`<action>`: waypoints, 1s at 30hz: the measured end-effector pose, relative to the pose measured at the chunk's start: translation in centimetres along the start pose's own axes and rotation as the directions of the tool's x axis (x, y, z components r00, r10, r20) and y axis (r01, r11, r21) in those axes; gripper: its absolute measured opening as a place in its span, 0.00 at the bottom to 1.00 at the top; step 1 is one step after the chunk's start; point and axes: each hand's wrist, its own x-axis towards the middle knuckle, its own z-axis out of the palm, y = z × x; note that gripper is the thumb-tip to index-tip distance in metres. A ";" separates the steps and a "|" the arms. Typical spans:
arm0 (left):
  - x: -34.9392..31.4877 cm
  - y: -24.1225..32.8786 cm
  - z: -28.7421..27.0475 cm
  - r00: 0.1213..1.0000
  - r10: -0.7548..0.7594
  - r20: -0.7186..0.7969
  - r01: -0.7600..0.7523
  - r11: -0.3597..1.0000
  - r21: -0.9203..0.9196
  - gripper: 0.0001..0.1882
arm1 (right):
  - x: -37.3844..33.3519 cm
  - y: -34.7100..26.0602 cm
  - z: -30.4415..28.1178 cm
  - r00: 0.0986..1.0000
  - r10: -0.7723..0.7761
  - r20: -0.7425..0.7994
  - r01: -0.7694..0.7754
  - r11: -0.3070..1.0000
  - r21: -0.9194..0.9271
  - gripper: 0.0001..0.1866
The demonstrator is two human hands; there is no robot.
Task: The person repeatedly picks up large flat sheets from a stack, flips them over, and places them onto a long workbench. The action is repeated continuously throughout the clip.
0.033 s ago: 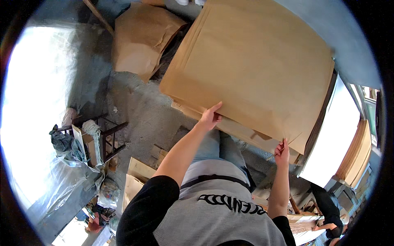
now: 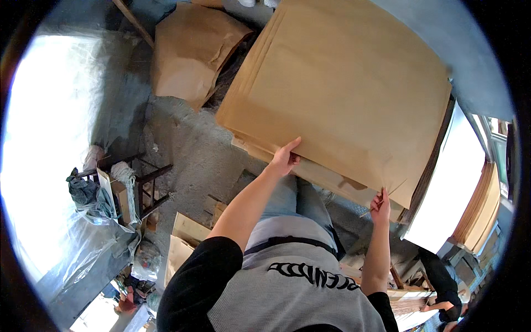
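From where I'm standing, the big stack of brown paper sheets (image 2: 348,88) is filling the upper middle of the frame, its near edge slanting down toward the right. The left hand (image 2: 285,159) is resting at that edge, near the centre of the frame: one digit is lying out over the top sheet while the other fingers are curling just below the edge, and I cannot tell whether they are gripping any paper. The right hand (image 2: 380,206) is sitting right of centre, by the stack's near right corner, fingertips pressed together and pinching a thin stick (image 2: 397,186), whose upper end is reaching over the top sheet. So the stack is lying just above both hands in the frame. A crumpled brown paper sheet (image 2: 191,55) is lying at the upper left, and a white panel (image 2: 447,182) is leaning beyond the stack's right side
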 end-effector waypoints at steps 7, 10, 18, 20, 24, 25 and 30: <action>1.5 1.2 -0.4 0.988 -0.087 -0.128 0.101 0.989 0.111 0.10 | 1.2 0.7 -1.4 1.000 0.015 -0.023 -0.015 1.000 0.015 0.10; 3.0 0.0 -2.0 0.995 0.097 0.013 -0.097 0.985 0.143 0.10 | 2.3 0.8 -1.3 0.993 0.013 -0.116 -0.020 0.998 -0.055 0.13; -0.9 -1.1 -1.6 0.962 0.216 -0.167 -0.078 0.805 0.588 0.15 | -0.6 4.1 -3.1 0.970 -0.075 -0.229 0.000 0.952 -0.307 0.17; -1.2 -2.6 -2.4 0.957 0.234 -0.169 -0.071 0.758 0.648 0.18 | -1.1 5.2 -5.6 0.985 -0.062 -0.163 0.025 0.976 -0.217 0.16; 0.6 -2.7 -5.1 0.980 0.158 -0.125 -0.051 0.795 0.604 0.18 | -3.0 4.9 -10.6 0.986 -0.133 -0.104 0.084 0.922 -0.379 0.13; 0.6 -2.6 -5.1 0.979 0.161 -0.126 -0.053 0.798 0.601 0.18 | -3.4 4.5 -12.9 0.979 -0.171 -0.113 0.110 0.905 -0.412 0.12; -1.7 -3.4 -1.7 0.948 0.121 -0.294 0.067 0.827 0.558 0.16 | -4.1 2.4 -26.7 0.823 -0.309 -0.476 0.153 0.929 -0.338 0.11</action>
